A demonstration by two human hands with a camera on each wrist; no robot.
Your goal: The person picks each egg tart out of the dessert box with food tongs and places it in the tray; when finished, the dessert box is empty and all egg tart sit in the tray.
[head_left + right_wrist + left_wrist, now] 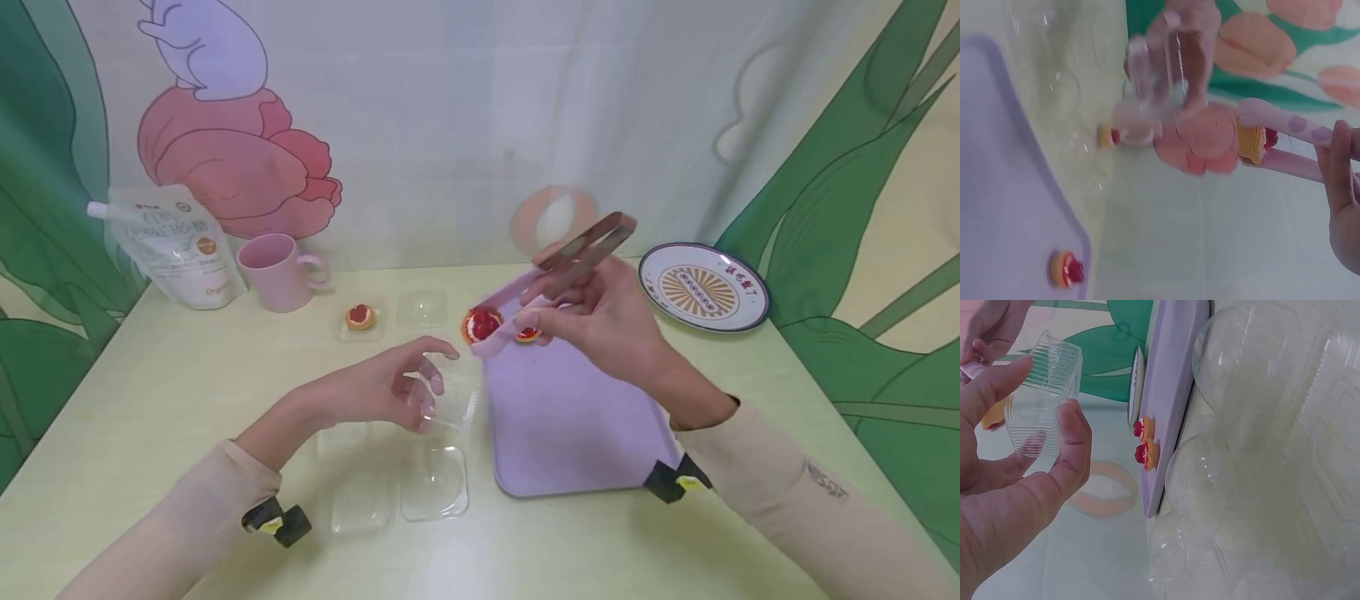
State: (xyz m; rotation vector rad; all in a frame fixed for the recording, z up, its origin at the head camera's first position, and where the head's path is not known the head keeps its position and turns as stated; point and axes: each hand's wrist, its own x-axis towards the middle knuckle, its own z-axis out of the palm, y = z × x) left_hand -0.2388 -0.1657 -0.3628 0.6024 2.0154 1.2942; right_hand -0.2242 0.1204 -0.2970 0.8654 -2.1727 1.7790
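My left hand (386, 385) holds a small clear plastic box (453, 396) by its sides, thumb and fingers curled round it; its ridged walls show in the left wrist view. My right hand (600, 312) grips pink-tipped metal tongs (592, 250) above the lilac tray (581, 425). Pinched between the tong tips is a small tart (1251, 142) with red fruit on top, up and to the right of the box and apart from it. Two more fruit tarts (1149, 454) sit on the tray near its far end, partly hidden by the tongs in the head view.
A tart (360, 316) sits in a clear base at the back, beside a clear domed lid (422, 310). Clear lids and bases (435, 483) lie at the front. A pink mug (275, 273) and white pouch (176, 250) stand back left; a patterned plate (705, 287) leans back right.
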